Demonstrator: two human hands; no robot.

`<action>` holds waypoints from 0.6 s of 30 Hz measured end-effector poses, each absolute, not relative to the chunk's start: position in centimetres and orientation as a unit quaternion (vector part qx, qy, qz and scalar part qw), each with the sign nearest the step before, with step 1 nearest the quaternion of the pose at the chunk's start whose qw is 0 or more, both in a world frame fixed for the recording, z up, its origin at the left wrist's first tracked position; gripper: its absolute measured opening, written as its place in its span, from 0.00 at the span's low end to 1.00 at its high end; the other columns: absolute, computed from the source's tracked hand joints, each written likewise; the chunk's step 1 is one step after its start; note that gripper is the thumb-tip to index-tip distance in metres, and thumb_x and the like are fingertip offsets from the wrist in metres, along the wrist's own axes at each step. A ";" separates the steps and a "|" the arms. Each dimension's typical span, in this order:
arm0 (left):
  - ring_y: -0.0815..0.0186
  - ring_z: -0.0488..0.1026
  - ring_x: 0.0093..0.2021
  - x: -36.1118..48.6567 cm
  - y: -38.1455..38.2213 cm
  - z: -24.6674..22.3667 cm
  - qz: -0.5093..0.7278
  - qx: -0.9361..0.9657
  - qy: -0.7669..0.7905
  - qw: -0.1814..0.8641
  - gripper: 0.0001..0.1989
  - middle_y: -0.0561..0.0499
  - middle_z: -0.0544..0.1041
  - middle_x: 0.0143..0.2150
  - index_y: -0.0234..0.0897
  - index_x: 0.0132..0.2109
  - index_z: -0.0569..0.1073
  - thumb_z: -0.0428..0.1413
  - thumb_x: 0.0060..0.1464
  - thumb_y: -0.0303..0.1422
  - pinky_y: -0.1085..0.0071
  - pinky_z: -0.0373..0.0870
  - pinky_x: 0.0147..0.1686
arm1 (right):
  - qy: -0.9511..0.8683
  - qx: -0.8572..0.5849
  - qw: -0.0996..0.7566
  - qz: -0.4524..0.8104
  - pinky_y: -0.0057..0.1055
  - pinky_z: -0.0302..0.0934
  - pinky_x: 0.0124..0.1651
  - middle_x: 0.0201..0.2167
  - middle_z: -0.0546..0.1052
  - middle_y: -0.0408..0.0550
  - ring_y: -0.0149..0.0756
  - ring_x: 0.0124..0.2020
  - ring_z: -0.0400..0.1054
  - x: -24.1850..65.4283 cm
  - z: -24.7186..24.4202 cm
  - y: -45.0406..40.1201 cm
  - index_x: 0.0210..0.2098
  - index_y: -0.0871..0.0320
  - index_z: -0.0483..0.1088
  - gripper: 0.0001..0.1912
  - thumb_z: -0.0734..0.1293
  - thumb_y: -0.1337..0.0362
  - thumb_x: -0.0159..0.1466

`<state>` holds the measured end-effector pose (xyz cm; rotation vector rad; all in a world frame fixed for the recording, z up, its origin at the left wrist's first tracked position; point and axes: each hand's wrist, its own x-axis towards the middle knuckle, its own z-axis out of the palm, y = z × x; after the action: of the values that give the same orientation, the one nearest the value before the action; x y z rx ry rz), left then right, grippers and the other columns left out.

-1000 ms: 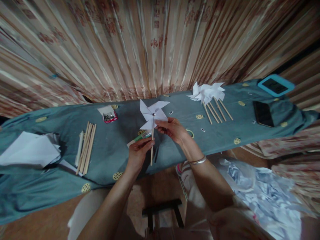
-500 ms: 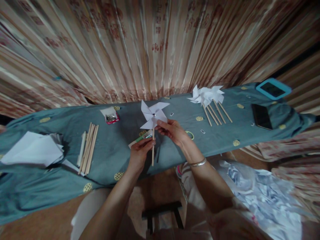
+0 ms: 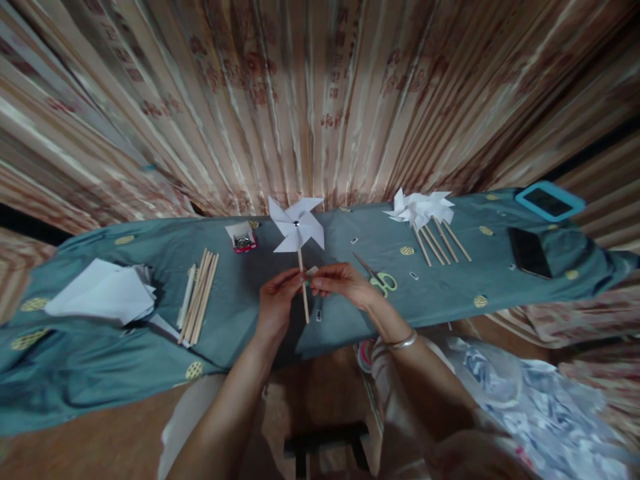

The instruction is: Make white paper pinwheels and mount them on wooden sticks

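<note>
A white paper pinwheel (image 3: 297, 225) with a round pin at its centre stands upright on a wooden stick in front of me. My left hand (image 3: 276, 300) is closed around the stick below the blades. From the other side, my right hand (image 3: 343, 283) pinches at the same stick, its fingertips meeting the left ones. Bits of white and green show between the fingers; what they belong to is mostly hidden. Green-handled scissors (image 3: 383, 283) lie just beyond my right hand. Behind my left hand, a small red-and-white box (image 3: 243, 241) of metal pins sits open.
Several finished pinwheels (image 3: 423, 209) lie at the back right. Wooden sticks (image 3: 201, 297) and a stack of white paper (image 3: 103, 290) are on the left. A dark phone (image 3: 530, 252) and a blue-framed tablet (image 3: 550, 201) lie far right. A curtain (image 3: 320, 100) hangs behind the table.
My right hand has moved down from the blade to the stick beside my left hand. The blades have turned slightly. The view has shifted, and the scissors show more fully.
</note>
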<state>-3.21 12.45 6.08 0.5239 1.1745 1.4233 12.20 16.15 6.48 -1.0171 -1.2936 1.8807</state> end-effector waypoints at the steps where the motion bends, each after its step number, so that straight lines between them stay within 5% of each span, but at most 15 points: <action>1: 0.68 0.75 0.30 -3.4 12.5 6.2 0.613 0.223 0.502 0.568 0.21 0.49 0.82 0.30 0.35 0.29 0.82 0.75 0.24 0.40 0.72 0.70 0.35 | -0.498 -0.376 0.305 0.719 0.23 0.60 0.29 0.23 0.79 0.43 0.25 0.23 0.67 11.8 6.3 16.0 0.27 0.60 0.79 0.24 0.80 0.45 0.45; 18: 0.71 0.73 0.25 -4.5 13.0 6.5 0.634 0.223 0.486 0.558 0.22 0.50 0.81 0.27 0.35 0.30 0.82 0.75 0.24 0.40 0.75 0.66 0.26 | -0.484 -0.366 0.347 0.715 0.25 0.61 0.29 0.21 0.77 0.40 0.26 0.21 0.66 8.1 4.9 14.2 0.23 0.57 0.77 0.23 0.80 0.45 0.41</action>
<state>-4.55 12.96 6.49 0.5263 1.1477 1.4962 8.09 14.19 4.93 -0.9505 -1.2557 1.8557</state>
